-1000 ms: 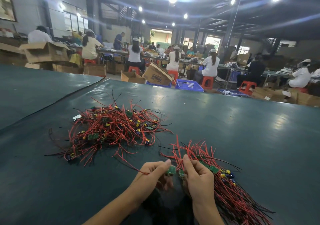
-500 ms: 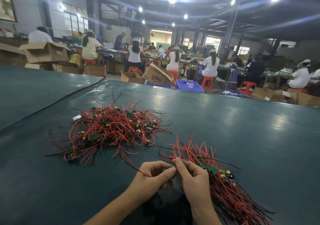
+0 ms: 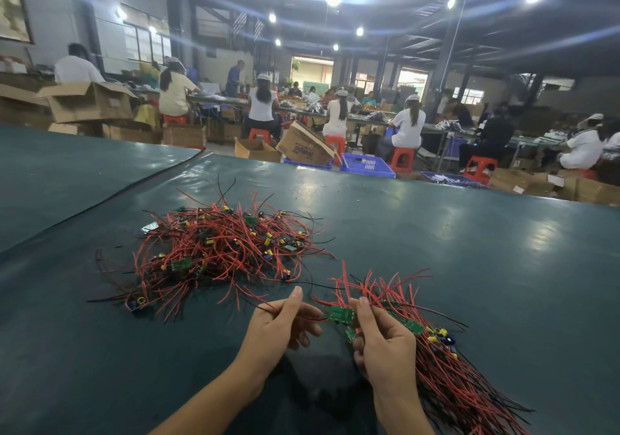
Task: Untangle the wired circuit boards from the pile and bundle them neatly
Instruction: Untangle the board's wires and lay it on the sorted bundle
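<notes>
Left hand (image 3: pixel 285 325) pinches a red wire (image 3: pixel 268 307); right hand (image 3: pixel 382 340) curls its fingers round a green board (image 3: pixel 341 314) beside the bundle (image 3: pixel 446 367). Tangled pile (image 3: pixel 218 250) lies apart on the table (image 3: pixel 469 250).

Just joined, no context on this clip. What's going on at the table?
A person is sorting wired circuit boards on a dark green table. Their left hand pinches thin red wires that run to a green board, which the right hand holds by its edge. Beside and under the right hand lies a bundle with its wires combed one way. The tangled pile sits farther back on the left, untouched and apart from the bundle. Much of it is not yet sorted.
</notes>
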A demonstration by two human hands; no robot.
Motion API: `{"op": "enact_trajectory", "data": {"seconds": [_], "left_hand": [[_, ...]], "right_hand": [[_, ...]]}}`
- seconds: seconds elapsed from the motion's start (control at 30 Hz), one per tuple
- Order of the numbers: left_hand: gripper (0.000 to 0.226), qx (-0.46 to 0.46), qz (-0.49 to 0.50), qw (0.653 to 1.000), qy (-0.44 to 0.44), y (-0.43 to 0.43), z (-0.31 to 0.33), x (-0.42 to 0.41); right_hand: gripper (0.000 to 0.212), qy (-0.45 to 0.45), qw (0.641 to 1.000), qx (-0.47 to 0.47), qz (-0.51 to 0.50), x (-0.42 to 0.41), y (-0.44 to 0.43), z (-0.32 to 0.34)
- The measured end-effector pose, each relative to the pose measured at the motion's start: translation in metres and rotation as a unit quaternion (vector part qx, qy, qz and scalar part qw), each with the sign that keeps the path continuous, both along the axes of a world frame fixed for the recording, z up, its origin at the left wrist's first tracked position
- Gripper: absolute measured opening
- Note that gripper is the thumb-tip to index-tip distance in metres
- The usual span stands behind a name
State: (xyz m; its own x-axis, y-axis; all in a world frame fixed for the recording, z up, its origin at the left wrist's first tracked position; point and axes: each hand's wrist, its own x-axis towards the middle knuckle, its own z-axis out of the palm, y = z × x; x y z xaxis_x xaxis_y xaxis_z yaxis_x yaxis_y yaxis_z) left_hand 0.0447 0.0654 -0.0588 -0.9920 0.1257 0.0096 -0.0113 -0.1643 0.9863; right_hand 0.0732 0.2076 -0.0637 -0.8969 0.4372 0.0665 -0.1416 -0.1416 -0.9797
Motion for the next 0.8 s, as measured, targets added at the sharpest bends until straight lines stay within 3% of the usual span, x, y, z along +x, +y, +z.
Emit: {"op": "enact_trajectory", "data": {"seconds": [0.27, 0.33, 0.4, 0.43, 0.5, 0.57, 0.6, 0.7, 0.8], "left_hand": [[0.026, 0.049, 0.042, 0.998, -0.024, -0.011, -0.006, -0.014], [0.022, 0.014, 0.051, 0.999, 0.01, -0.014, -0.007, -0.017], [0.016, -0.095, 0.084, 0.986, 0.108, -0.021, -0.01, -0.02], [0.014, -0.172, 0.111, 0.963, 0.177, -0.026, -0.012, -0.022], [0.015, -0.329, 0.163, 0.877, 0.309, -0.036, -0.015, -0.025], [0.023, -0.433, 0.199, 0.796, 0.374, -0.045, -0.016, -0.03], [0.028, -0.465, 0.213, 0.773, 0.376, -0.05, -0.016, -0.033], [0.042, -0.541, 0.246, 0.739, 0.317, -0.065, -0.019, -0.043], [0.051, -0.605, 0.181, 0.753, 0.185, -0.082, -0.026, -0.054]], "right_hand": [[0.021, 0.009, 0.991, -0.088, -0.102, -0.003, 0.008, 0.003], [0.02, -0.004, 0.986, -0.109, -0.13, -0.003, 0.011, 0.003], [0.016, -0.027, 0.981, -0.129, -0.144, -0.003, 0.013, 0.003], [0.014, -0.037, 0.978, -0.14, -0.148, -0.002, 0.013, 0.003], [0.012, -0.047, 0.975, -0.157, -0.153, -0.002, 0.013, 0.002], [0.006, -0.044, 0.974, -0.165, -0.152, -0.002, 0.012, 0.002], [0.007, -0.041, 0.974, -0.164, -0.149, -0.002, 0.011, 0.002], [0.014, -0.024, 0.979, -0.158, -0.129, -0.004, 0.008, 0.002], [0.016, -0.024, 0.984, -0.141, -0.101, -0.004, 0.005, 0.0]]}}
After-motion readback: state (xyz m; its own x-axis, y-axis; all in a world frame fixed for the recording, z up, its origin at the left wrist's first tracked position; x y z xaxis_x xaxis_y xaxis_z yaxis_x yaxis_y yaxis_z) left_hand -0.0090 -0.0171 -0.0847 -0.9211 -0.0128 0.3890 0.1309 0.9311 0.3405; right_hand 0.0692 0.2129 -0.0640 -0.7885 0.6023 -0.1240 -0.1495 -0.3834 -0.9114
